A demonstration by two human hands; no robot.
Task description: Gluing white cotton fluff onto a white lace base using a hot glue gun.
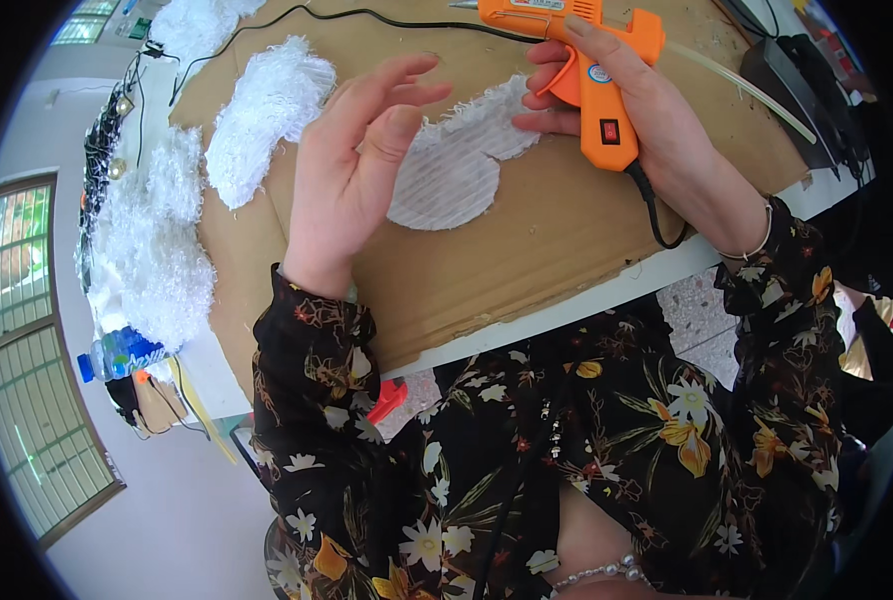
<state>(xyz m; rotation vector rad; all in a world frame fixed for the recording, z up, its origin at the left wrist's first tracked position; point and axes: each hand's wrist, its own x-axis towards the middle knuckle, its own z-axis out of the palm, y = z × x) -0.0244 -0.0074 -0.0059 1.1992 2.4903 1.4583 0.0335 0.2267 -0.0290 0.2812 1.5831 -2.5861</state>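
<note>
An orange hot glue gun is in my right hand, its nozzle pointing left and a pale glue stick jutting from its back. My fingers wrap round the handle by the trigger. My left hand hovers over the cardboard with its fingers apart and nothing in them. Between the hands lies a curved white piece with faint stripes and a fringed far edge, partly hidden by my left fingers. Left of that hand rests a fluffy white fringed piece.
Brown cardboard covers much of the white table. A heap of white shredded fringe lines the left side, near a clear bottle with a blue cap. A black cable crosses the far side. Dark equipment stands at right.
</note>
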